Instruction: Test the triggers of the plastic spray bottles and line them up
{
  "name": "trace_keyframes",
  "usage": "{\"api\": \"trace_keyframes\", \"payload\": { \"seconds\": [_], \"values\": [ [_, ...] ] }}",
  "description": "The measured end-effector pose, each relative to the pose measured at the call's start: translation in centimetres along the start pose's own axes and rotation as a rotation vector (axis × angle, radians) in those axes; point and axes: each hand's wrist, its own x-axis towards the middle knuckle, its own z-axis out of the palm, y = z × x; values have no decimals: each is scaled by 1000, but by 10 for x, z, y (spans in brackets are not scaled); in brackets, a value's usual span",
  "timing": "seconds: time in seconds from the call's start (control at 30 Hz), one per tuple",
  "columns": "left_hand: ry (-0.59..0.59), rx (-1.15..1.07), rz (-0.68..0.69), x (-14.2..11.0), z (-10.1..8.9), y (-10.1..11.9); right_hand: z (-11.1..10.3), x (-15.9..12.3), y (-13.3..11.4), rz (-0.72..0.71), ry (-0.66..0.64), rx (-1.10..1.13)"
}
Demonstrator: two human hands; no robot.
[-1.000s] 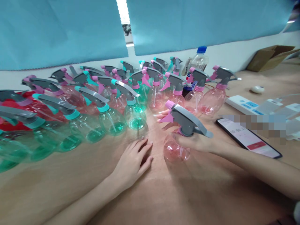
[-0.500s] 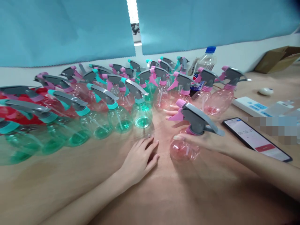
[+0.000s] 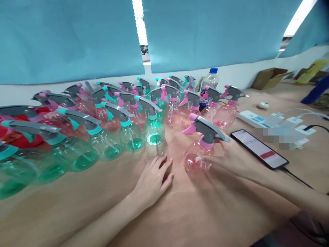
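A clear pink spray bottle (image 3: 191,152) with a grey and pink trigger head stands upright on the table, right of centre. My right hand (image 3: 228,157) is at its right side, the thumb lying across the front of the lower body. The other fingers are mostly hidden behind the bottle. My left hand (image 3: 153,180) rests palm down on the table, fingers loosely spread, holding nothing. Just beyond its fingertips is a green spray bottle (image 3: 154,130) with a turquoise collar, at the end of a row of green ones.
Several pink spray bottles (image 3: 226,115) stand farther back. To the right lie a phone (image 3: 259,147) with a cable, a white power strip (image 3: 252,118) with plugs, and a white mouse (image 3: 263,105). A cardboard box (image 3: 268,79) stands by the wall.
My right hand has slid lower on the pink bottle, and its fingertips no longer show past the bottle's far side. My left hand stays on the table. The view has turned right.
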Motion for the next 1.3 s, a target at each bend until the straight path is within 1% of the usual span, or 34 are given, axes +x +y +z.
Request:
{"api": "trace_keyframes", "payload": {
  "seconds": [0.1,0.23,0.3,0.37,0.4,0.53,0.67,0.8,0.93,1.1,1.3],
  "values": [
    [-10,1,9,-1,-1,-1,4,0,-3,40,11,-73],
    [-17,-4,22,-2,-2,-2,10,11,0,32,38,-114],
    [-12,-12,28,-3,-3,-2,14,20,6,43,49,-138],
    [-1,-16,35,-3,-2,-3,20,31,11,58,28,-172],
    [8,-16,38,-4,-2,-4,24,37,13,54,13,-186],
    [14,-9,39,-5,-1,-5,39,62,18,6,44,-175],
    [-4,-5,35,-5,-2,-5,51,82,19,51,63,-141],
    [-11,-4,36,-4,-3,-4,56,96,18,80,64,-136],
    [1,-13,33,-5,-3,-5,60,106,19,79,55,-142],
    [1,-17,32,-5,-3,-5,65,114,24,41,70,-163],
    [-2,-14,25,-4,-3,-5,64,109,21,21,53,-158]
  ]
}}
